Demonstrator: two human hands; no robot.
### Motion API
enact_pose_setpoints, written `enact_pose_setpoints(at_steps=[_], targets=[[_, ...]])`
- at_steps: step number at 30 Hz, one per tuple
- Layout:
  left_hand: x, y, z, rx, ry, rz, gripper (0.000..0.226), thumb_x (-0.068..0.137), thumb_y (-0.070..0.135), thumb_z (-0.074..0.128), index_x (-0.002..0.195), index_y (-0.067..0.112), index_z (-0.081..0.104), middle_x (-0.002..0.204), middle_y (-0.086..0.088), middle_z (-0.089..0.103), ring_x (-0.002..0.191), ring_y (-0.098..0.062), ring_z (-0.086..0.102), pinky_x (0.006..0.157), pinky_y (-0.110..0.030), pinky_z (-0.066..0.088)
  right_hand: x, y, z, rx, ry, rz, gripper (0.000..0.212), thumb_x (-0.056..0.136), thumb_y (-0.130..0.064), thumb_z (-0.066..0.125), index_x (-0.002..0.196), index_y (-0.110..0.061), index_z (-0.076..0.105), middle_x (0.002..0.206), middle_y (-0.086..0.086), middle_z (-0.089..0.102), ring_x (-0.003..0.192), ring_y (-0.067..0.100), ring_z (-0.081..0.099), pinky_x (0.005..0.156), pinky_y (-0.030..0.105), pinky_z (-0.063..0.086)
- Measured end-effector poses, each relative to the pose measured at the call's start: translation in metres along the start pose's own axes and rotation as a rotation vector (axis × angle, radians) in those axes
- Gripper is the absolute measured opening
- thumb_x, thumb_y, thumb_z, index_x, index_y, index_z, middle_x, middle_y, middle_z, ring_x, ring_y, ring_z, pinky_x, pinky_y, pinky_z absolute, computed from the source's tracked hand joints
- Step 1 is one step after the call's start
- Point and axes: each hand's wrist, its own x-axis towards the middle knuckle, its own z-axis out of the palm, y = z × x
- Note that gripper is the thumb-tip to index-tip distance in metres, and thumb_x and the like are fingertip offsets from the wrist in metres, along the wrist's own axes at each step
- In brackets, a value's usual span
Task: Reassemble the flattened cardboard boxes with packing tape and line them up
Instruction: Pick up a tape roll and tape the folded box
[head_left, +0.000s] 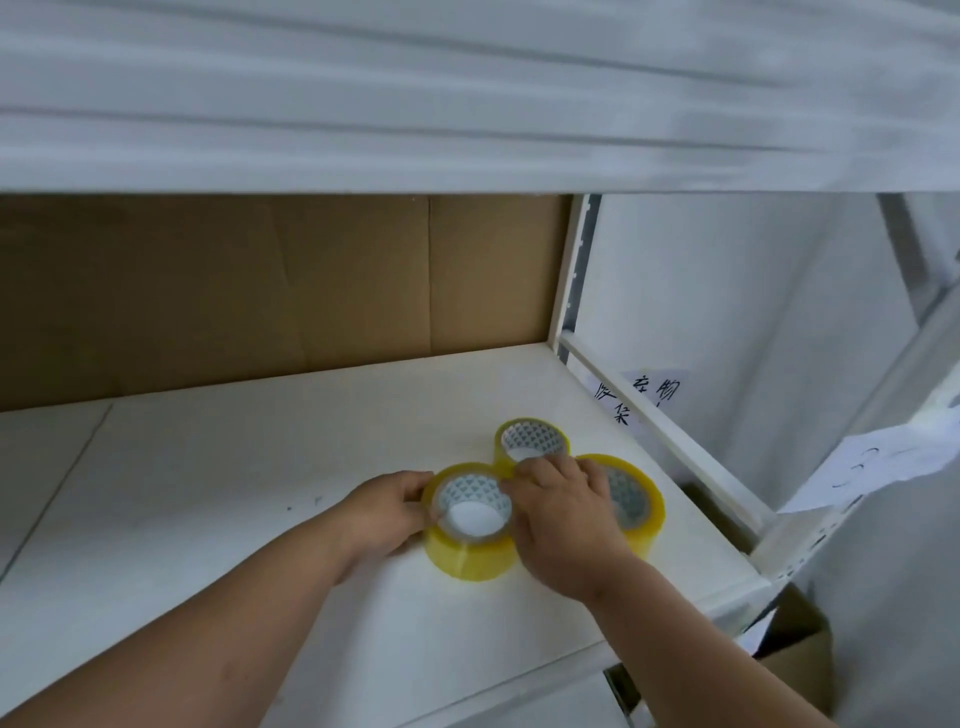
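Note:
Three yellowish rolls of packing tape lie flat on a white shelf (208, 493). The nearest roll (467, 551) is held from both sides: my left hand (387, 512) grips its left rim, and my right hand (561, 512) curls over its right rim. My right hand also covers part of the right-hand roll (641, 506). The far roll (532, 441) stands free just beyond my fingers. A flattened brown cardboard sheet (260, 291) leans upright against the back of the shelf.
The shelf above (467, 104) hangs low over the space. A white upright post (569, 270) and rail close the shelf's right side. Paper labels (644, 397) with handwriting hang at the right. A brown open box (795, 649) sits below the shelf's right corner.

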Motion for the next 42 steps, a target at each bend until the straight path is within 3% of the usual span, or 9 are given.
enact_pose_setpoints(at_steps=[6, 10, 17, 21, 23, 25, 28, 33, 42], targets=[[-0.004, -0.003, -0.005, -0.010, 0.076, -0.050, 0.015, 0.087, 0.012, 0.073, 0.096, 0.023, 0.078, 0.089, -0.009, 0.076, 0.076, -0.019, 0.066, 0.078, -0.036, 0.056, 0.030, 0.009, -0.016, -0.082, -0.237, 0.168, 0.060, 0.089, -0.016, 0.039, 0.147, -0.027, 0.038, 0.148, -0.003, 0.043, 0.143, 0.019, 0.028, 0.121, 0.045, 0.001], [-0.007, -0.002, -0.007, -0.043, 0.167, -0.089, 0.013, 0.082, 0.009, 0.079, 0.084, 0.023, 0.078, 0.080, 0.001, 0.077, 0.084, -0.020, 0.074, 0.085, -0.035, 0.059, 0.040, 0.010, -0.015, -0.137, -0.349, 0.191, 0.058, 0.087, -0.012, 0.043, 0.143, -0.026, 0.043, 0.137, 0.001, 0.053, 0.141, 0.022, 0.032, 0.119, 0.053, -0.001], [-0.012, -0.005, -0.006, -0.091, 0.244, -0.155, 0.009, 0.079, 0.006, 0.081, 0.083, 0.012, 0.076, 0.082, -0.008, 0.076, 0.084, -0.026, 0.074, 0.083, -0.039, 0.060, 0.039, 0.006, -0.008, -0.052, -0.204, 0.241, 0.032, 0.095, -0.019, 0.042, 0.124, -0.028, 0.050, 0.117, -0.002, 0.062, 0.122, 0.019, 0.050, 0.116, 0.045, 0.009], [-0.018, -0.009, -0.014, -0.110, 0.265, -0.198, 0.012, 0.079, 0.002, 0.079, 0.088, 0.003, 0.071, 0.073, -0.012, 0.071, 0.065, -0.022, 0.067, 0.068, -0.037, 0.061, 0.039, 0.003, -0.014, 0.216, -0.037, 0.279, 0.020, 0.100, -0.021, 0.044, 0.118, -0.025, 0.050, 0.103, -0.005, 0.064, 0.108, 0.018, 0.056, 0.116, 0.038, 0.009], [-0.023, -0.009, -0.019, -0.054, 0.268, -0.209, 0.008, 0.081, 0.000, 0.074, 0.088, 0.002, 0.071, 0.069, -0.011, 0.068, 0.060, -0.019, 0.060, 0.058, -0.029, 0.053, 0.040, -0.002, -0.021, 0.498, 0.008, 0.304, 0.014, 0.099, -0.023, 0.050, 0.113, -0.023, 0.052, 0.099, -0.008, 0.062, 0.100, 0.020, 0.053, 0.111, 0.037, 0.027], [-0.026, -0.007, -0.028, -0.063, 0.330, -0.191, 0.010, 0.085, -0.002, 0.065, 0.088, 0.005, 0.071, 0.073, -0.011, 0.068, 0.062, -0.020, 0.060, 0.060, -0.028, 0.049, 0.041, -0.011, -0.032, 0.850, 0.030, 0.319, 0.007, 0.096, -0.021, 0.057, 0.103, -0.021, 0.055, 0.093, -0.001, 0.067, 0.095, 0.026, 0.058, 0.090, 0.029, 0.046], [-0.032, 0.001, -0.046, -0.171, 0.430, -0.065, 0.013, 0.094, 0.013, 0.063, 0.105, 0.017, 0.067, 0.095, -0.003, 0.070, 0.082, -0.016, 0.065, 0.073, -0.029, 0.050, 0.041, -0.025, -0.045, 1.151, 0.003, 0.266, 0.006, 0.095, -0.011, 0.060, 0.098, -0.016, 0.058, 0.095, 0.014, 0.069, 0.093, 0.029, 0.065, 0.076, 0.022, 0.047], [-0.059, 0.023, -0.066, -0.499, 0.331, 0.075, 0.025, 0.095, 0.041, 0.058, 0.117, 0.031, 0.060, 0.119, 0.002, 0.067, 0.107, -0.018, 0.066, 0.090, -0.038, 0.055, 0.038, -0.055, -0.053, 1.383, -0.123, 0.086, 0.012, 0.089, -0.015, 0.061, 0.099, -0.011, 0.057, 0.088, 0.017, 0.065, 0.083, 0.025, 0.059, 0.080, 0.041, 0.049], [-0.129, -0.018, -0.107, -0.665, 0.143, 0.010, 0.057, 0.081, 0.057, 0.066, 0.123, 0.018, 0.063, 0.116, -0.008, 0.068, 0.109, -0.024, 0.064, 0.091, -0.044, 0.054, 0.025, -0.141, -0.061, 1.594, -0.250, -0.059, 0.015, 0.078, -0.013, 0.065, 0.092, -0.009, 0.060, 0.082, 0.009, 0.069, 0.080, 0.021, 0.060, 0.080, 0.031, 0.045]])
